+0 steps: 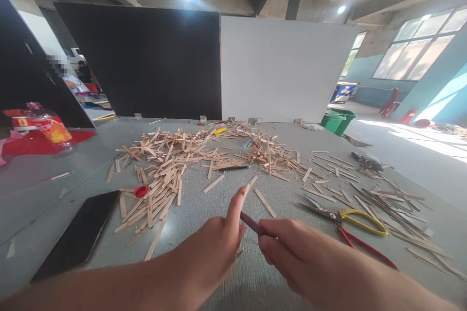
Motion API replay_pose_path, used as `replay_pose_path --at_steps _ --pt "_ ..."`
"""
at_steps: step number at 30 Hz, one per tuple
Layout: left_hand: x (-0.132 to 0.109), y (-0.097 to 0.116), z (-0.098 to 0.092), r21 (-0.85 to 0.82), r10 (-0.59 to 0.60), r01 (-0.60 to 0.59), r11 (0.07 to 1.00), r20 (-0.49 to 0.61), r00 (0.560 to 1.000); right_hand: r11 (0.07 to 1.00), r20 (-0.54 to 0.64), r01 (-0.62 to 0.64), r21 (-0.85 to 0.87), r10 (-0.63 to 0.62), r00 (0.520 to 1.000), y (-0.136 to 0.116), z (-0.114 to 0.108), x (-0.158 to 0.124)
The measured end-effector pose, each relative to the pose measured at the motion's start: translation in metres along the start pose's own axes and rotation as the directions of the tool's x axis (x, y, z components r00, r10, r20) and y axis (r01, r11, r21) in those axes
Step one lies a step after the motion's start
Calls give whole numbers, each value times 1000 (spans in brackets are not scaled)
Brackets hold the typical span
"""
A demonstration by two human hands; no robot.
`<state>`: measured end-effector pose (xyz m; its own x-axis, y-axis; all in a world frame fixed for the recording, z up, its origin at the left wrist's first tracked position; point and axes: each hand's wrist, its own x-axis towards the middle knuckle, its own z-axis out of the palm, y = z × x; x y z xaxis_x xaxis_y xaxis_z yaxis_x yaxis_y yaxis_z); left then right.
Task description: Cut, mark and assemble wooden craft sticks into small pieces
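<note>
In the lower middle of the head view, my left hand (219,243) is closed, pinching a wooden craft stick (253,180) whose far end sticks up past the index finger. My right hand (292,247) wraps around a slim, dark purple rod-like tool (251,223); its tip meets the left fingers, and its exact kind is hidden. Beyond the hands, another loose craft stick (265,203) lies flat on the grey table (204,204). Scissors (337,216) with one yellow and one red handle rest open to the right of my right hand.
Heaped craft sticks (164,174) spread over the left and middle. A black phone (78,233) lies at left, near a red bottle cap (140,191). A dark pen (235,168) sits behind the hands. Thin strips (383,204) cover the right side. A drink bottle (51,126) stands far left.
</note>
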<state>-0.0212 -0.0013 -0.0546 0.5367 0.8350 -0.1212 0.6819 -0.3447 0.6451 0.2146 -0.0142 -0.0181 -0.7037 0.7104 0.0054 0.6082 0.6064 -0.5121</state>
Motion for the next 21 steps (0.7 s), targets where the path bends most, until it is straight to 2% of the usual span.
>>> replay_pose_path --at_steps 4,8,10,15,17,21 --pt "-2 7 -2 -6 -48 48 999 13 999 997 91 -40 67 34 995 5 -8 0" --pt "-1 5 2 92 -18 18 996 6 1000 939 186 -228 256 184 965 7 -22 3" --pt "1 4 5 148 -1 2 989 -5 1000 909 214 -279 311 219 952 4 -24 4" --pt "-1 8 -3 194 -38 45 980 -40 999 861 239 -398 316 334 912 -3 -27 9" --pt "-2 11 -9 127 -51 59 990 -64 997 859 186 -396 326 352 917 -3 -28 10" --pt "-1 15 -17 -182 -26 8 983 -100 995 892 52 -319 319 320 946 0 -30 7"
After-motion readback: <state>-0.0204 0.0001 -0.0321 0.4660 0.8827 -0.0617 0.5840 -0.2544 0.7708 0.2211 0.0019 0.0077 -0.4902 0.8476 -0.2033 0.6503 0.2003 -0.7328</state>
